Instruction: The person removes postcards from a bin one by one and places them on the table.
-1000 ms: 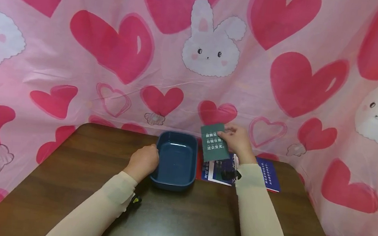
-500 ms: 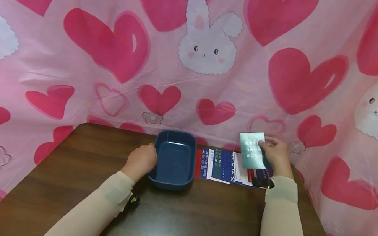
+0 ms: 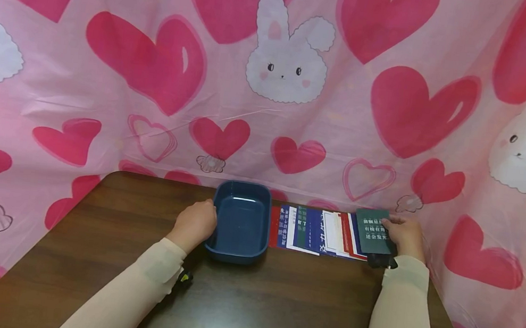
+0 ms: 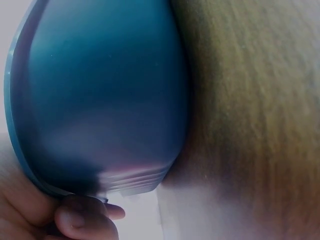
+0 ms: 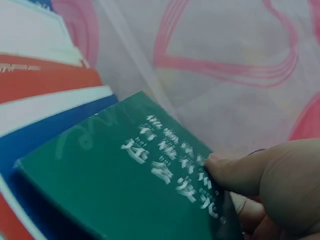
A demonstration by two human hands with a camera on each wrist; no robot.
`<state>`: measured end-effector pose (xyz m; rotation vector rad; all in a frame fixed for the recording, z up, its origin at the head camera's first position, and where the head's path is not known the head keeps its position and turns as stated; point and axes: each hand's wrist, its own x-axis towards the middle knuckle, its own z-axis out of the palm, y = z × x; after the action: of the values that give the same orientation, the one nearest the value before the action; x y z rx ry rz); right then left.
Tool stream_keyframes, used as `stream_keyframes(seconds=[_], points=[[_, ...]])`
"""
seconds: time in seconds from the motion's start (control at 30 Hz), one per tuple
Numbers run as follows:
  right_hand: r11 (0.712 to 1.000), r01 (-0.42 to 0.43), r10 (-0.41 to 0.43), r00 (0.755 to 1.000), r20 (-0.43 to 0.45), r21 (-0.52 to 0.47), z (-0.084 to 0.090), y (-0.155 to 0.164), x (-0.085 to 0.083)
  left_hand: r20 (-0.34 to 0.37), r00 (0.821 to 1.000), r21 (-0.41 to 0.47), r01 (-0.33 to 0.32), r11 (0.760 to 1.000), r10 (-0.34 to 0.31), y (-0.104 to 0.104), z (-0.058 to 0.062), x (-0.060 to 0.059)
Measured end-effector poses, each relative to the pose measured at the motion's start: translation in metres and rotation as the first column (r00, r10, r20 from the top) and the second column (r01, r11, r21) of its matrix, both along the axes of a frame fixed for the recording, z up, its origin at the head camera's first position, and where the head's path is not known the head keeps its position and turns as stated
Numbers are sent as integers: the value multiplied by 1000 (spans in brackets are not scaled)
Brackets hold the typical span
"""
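My right hand [image 3: 406, 234] pinches a dark green card [image 3: 373, 231] with white print at the right end of a fanned row of cards [image 3: 320, 232] on the brown table [image 3: 248, 301]. In the right wrist view the thumb [image 5: 250, 172] presses on the green card [image 5: 130, 185], which lies over blue, white and red cards [image 5: 45, 100]. My left hand [image 3: 195, 223] grips the left rim of a dark blue rectangular tray [image 3: 240, 221]. The left wrist view shows the tray's outer wall [image 4: 100, 95] close up, with fingers [image 4: 82, 220] curled under its rim.
A pink cloth with hearts and rabbits [image 3: 282, 70] hangs behind and around the table. The tray looks empty inside. Bare wood lies in front of the tray and cards.
My right hand carried the green card from beside the tray rightward and down to the right end of the card row. The cards now lie fanned out. My left hand stayed on the tray.
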<state>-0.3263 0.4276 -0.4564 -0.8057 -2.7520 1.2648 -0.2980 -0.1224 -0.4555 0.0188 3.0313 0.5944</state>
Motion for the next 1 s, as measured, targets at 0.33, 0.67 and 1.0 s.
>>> stream_keyframes(seconds=[0.33, 0.67, 1.0], points=[[985, -83, 76, 996, 48, 149, -17, 2, -1, 11, 1000, -3, -1, 1000, 1, 1, -1, -1], [988, -35, 25, 997, 68, 149, -22, -2, -1, -9, 1000, -7, 9, 1000, -9, 2, 1, -2], [987, -57, 51, 998, 43, 153, -19, 3, -4, -45, 999, 21, -9, 1000, 10, -6, 6, -3]])
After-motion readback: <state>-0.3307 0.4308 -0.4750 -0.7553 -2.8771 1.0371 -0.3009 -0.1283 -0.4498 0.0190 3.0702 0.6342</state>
